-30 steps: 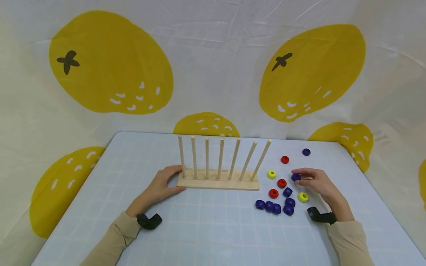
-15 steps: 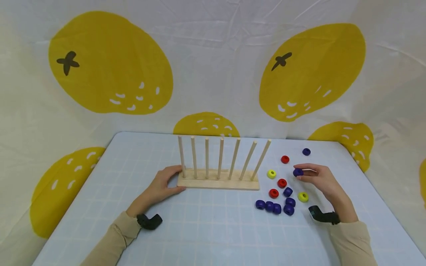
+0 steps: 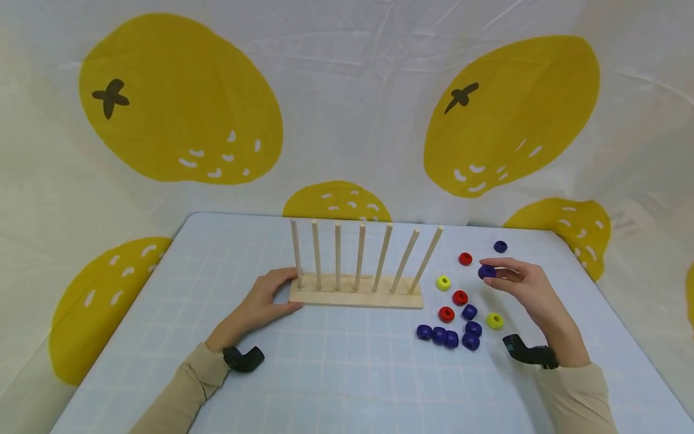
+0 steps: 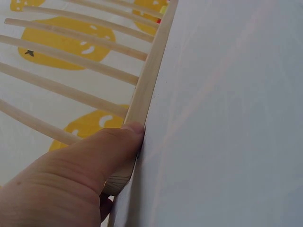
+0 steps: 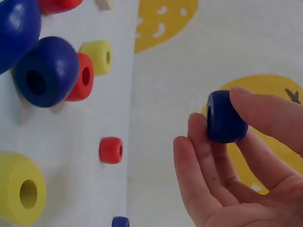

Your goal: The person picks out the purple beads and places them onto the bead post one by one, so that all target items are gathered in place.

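A pale wooden base (image 3: pixel 355 296) with a row of several upright pegs (image 3: pixel 360 256) stands on the table. My left hand (image 3: pixel 267 301) grips the left end of that base, thumb along the front edge in the left wrist view (image 4: pixel 85 165). Between thumb and fingers, my right hand (image 3: pixel 528 289) pinches a dark blue bead (image 5: pixel 227 117), raised above the table to the right of the pegs. The hole through this bead faces left in the right wrist view. Loose beads lie below and left of the right hand.
Red beads (image 3: pixel 460 297), yellow beads (image 3: pixel 443 283) and several blue beads (image 3: pixel 425 332) are scattered right of the base. One blue bead (image 3: pixel 500 246) lies near the back right. A white cloth with yellow fruit shapes (image 3: pixel 352 108) hangs behind the table (image 3: pixel 325 374).
My right hand has lifted the blue bead from among the others, moving it up and slightly right. The left hand keeps its grip on the base.
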`<state>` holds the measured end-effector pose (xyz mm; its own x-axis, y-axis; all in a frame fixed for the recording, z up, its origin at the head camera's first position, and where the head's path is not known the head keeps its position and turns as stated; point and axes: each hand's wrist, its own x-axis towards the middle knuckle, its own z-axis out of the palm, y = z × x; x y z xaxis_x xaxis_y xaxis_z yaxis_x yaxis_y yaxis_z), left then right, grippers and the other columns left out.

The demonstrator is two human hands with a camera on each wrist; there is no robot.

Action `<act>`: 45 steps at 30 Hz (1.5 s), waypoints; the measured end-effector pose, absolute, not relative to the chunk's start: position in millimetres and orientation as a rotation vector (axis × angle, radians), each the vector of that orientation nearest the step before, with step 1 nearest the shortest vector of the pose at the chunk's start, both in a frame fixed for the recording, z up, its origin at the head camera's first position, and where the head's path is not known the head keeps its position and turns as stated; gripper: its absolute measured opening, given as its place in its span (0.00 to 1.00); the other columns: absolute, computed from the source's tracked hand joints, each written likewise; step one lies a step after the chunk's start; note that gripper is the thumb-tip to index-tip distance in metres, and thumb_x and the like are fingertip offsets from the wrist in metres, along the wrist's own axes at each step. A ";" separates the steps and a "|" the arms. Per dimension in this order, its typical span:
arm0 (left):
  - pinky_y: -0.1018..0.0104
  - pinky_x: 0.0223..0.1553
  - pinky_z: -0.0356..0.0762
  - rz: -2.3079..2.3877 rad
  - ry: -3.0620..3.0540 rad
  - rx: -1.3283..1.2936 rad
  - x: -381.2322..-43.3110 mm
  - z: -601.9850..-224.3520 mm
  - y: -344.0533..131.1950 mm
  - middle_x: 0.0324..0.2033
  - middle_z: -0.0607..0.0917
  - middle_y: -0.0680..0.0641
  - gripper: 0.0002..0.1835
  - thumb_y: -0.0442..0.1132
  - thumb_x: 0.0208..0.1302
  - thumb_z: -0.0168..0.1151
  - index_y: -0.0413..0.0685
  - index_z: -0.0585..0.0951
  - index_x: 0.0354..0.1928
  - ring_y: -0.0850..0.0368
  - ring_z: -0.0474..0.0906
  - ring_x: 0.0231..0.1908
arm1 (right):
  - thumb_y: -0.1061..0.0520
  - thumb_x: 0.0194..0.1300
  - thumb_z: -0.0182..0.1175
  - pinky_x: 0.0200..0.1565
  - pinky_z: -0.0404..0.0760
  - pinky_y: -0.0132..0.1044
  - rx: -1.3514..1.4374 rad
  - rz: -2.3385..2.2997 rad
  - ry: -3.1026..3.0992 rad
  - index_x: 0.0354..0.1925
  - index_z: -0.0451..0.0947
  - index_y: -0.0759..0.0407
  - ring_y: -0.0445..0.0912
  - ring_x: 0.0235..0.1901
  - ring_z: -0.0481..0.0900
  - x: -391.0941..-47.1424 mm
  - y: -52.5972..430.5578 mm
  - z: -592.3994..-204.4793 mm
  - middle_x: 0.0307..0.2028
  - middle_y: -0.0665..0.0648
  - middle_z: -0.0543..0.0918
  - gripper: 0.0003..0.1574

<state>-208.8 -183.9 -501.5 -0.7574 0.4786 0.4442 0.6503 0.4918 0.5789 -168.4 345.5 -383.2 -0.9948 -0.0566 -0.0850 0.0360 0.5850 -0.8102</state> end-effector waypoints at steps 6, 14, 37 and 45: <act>0.43 0.62 0.67 -1.121 -2.525 -0.966 -209.1 -500.1 -183.7 0.61 0.78 0.42 0.36 0.40 0.52 0.78 0.41 0.75 0.64 0.42 0.72 0.62 | 0.44 0.69 0.62 0.60 0.64 0.70 -0.007 -1.454 2.710 0.66 0.72 0.56 0.32 0.47 0.77 -163.2 340.3 -371.4 0.57 0.54 0.81 0.33; 0.44 0.61 0.67 -1.112 -2.513 -0.977 -209.6 -500.3 -183.4 0.61 0.78 0.41 0.36 0.40 0.51 0.78 0.40 0.75 0.63 0.42 0.72 0.62 | 0.43 0.69 0.62 0.59 0.66 0.68 -0.024 -1.463 2.742 0.65 0.73 0.55 0.32 0.47 0.77 -159.4 329.8 -359.0 0.55 0.49 0.80 0.32; 0.40 0.60 0.69 -1.107 -2.478 -0.991 -208.5 -498.2 -182.8 0.59 0.79 0.38 0.35 0.37 0.51 0.78 0.37 0.75 0.62 0.39 0.73 0.60 | 0.49 0.71 0.62 0.49 0.76 0.29 -0.254 -1.474 2.770 0.62 0.76 0.54 0.42 0.45 0.83 -159.0 287.4 -316.6 0.48 0.56 0.85 0.25; 0.41 0.60 0.69 -1.103 -2.482 -0.988 -209.1 -498.8 -182.5 0.59 0.79 0.39 0.35 0.37 0.51 0.78 0.37 0.75 0.62 0.39 0.73 0.60 | 0.51 0.69 0.64 0.49 0.78 0.29 -0.313 -1.537 2.732 0.60 0.77 0.55 0.46 0.42 0.85 -159.4 271.5 -305.6 0.46 0.55 0.85 0.24</act>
